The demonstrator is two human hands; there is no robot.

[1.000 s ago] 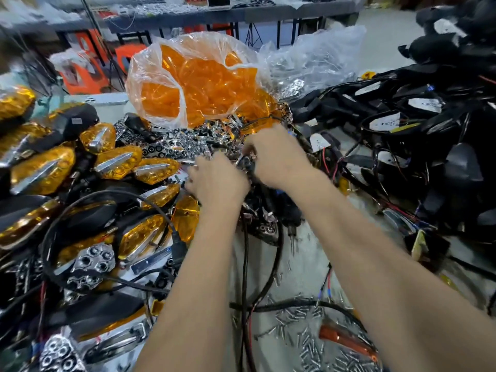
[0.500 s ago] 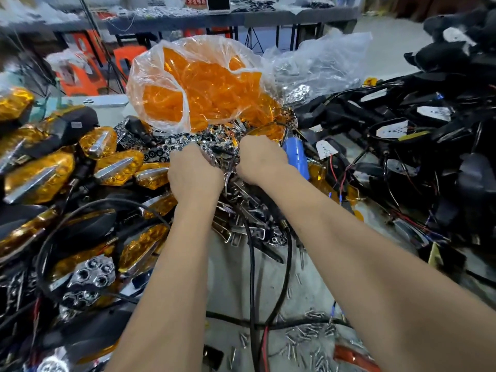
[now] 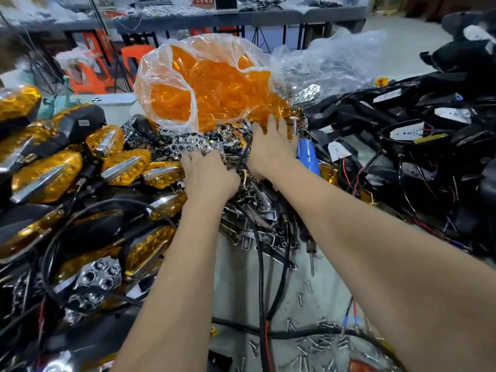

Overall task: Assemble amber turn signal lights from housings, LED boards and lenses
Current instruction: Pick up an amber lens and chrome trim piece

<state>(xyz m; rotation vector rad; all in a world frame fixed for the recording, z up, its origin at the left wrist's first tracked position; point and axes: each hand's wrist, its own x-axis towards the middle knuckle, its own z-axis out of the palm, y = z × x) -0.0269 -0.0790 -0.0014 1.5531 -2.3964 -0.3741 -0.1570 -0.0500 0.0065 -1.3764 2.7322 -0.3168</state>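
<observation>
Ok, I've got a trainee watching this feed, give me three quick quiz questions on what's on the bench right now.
1. True or false: the clear bag of amber lenses sits beyond the chrome parts pile, farther from the person.
2. Multiple choice: on which side of the person are the finished amber lights stacked? A) left B) right C) behind the bag
3. Fill in: the right hand reaches with fingers spread toward the foot of the ____, while the left hand rests on the chrome parts.

Key: 1 true; 2 A; 3 bag
</observation>
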